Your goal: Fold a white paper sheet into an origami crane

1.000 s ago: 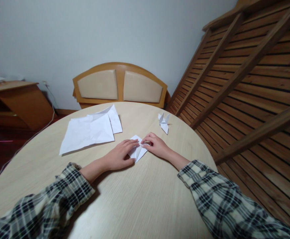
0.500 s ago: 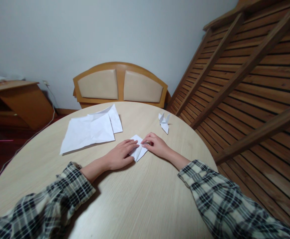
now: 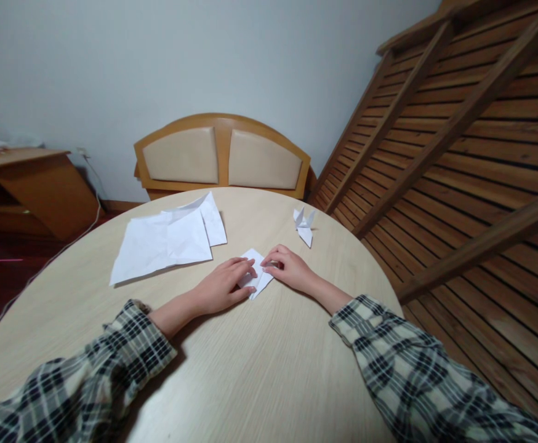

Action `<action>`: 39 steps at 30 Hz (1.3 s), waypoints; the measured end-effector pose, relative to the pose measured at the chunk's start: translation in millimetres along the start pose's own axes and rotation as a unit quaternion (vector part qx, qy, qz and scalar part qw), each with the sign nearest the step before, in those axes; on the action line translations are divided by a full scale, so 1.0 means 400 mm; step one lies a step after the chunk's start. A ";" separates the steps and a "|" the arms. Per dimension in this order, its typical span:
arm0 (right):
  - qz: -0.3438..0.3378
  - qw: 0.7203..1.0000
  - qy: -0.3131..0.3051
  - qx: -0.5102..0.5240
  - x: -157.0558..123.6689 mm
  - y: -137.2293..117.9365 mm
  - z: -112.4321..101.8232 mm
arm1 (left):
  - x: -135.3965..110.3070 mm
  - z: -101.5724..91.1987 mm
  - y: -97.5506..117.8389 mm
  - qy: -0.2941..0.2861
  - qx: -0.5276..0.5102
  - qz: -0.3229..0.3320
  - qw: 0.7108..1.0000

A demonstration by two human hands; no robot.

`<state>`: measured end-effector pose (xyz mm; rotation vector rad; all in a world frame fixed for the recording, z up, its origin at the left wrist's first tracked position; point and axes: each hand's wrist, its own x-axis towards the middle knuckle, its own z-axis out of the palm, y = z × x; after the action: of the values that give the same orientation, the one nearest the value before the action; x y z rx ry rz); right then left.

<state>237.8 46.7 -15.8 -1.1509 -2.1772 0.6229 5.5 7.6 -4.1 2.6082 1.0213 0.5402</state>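
Note:
A small folded white paper [image 3: 263,283], roughly diamond-shaped, lies on the table between my two hands. My left hand [image 3: 223,286] rests over its left side with fingers apart, the thumb near the lower corner. At the right edge, my right hand [image 3: 290,269] pinches the paper between thumb and curled fingers. Part of the paper is hidden under the fingers. Beyond my right hand stands a folded white paper crane [image 3: 304,229].
White creased paper sheets [image 3: 158,246] overlap on the left of the round wooden table [image 3: 260,369]. Behind it stands a headboard [image 3: 223,151] with two beige panels. A slatted wooden frame [image 3: 472,160] leans on the right; a desk [image 3: 33,184] is far left.
My left thumb has moved onto the paper near its lower corner, and the left fingers have bent slightly. My right hand stays nearly where it was.

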 end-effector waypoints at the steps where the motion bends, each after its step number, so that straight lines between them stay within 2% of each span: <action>1: 0.000 1.000 0.000 0.000 0.000 0.000 0.000 | 0.000 -0.001 0.000 -0.001 0.000 0.001 1.000; 18: -0.013 0.999 0.003 -0.030 -0.006 -0.004 0.001 | 0.002 0.002 -0.007 0.000 -0.028 0.001 1.000; 27: -0.027 0.989 0.011 -0.146 -0.022 -0.052 0.010 | 0.000 0.004 -0.007 -0.001 -0.022 -0.012 1.000; 32: -0.036 0.984 0.002 -0.176 -0.030 -0.080 0.022 | 0.000 0.004 -0.008 0.002 -0.021 0.006 1.000; 39: 0.008 0.984 0.030 -0.175 -0.025 -0.062 0.031 | -0.001 0.003 -0.006 0.001 -0.019 -0.009 1.000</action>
<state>219.6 24.0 -11.5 -1.3463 -2.2853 0.2094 4.5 9.0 -6.3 2.5632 1.0232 0.5518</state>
